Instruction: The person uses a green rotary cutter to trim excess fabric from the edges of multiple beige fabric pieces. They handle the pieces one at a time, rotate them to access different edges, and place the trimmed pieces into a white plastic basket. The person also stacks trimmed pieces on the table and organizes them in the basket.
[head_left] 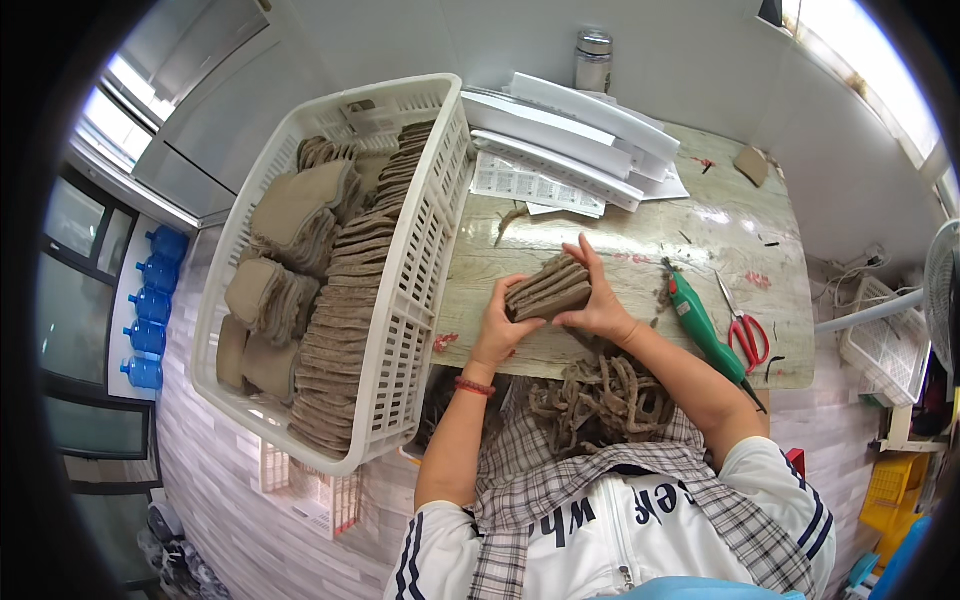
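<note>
Between my two hands, above the table's near part, is a small stack of brown-grey fabric pads [548, 288]. My left hand [497, 325] grips its left end, thumb along the near side. My right hand [603, 305] closes on the right end, with some fingers raised past the far edge. Curled brown trimmings [600, 398] lie heaped on my checked apron, just below the hands. A green handheld power tool [702, 318] rests to the right of my right hand. Beside it are scissors with red handles [747, 335].
A big white plastic crate [418, 260] at the left holds a long row of similar pads [345, 330] and loose piles. White papers [565, 140] and a metal-lidded flask [593, 62] are at the table's back. One loose pad [751, 165] sits far right.
</note>
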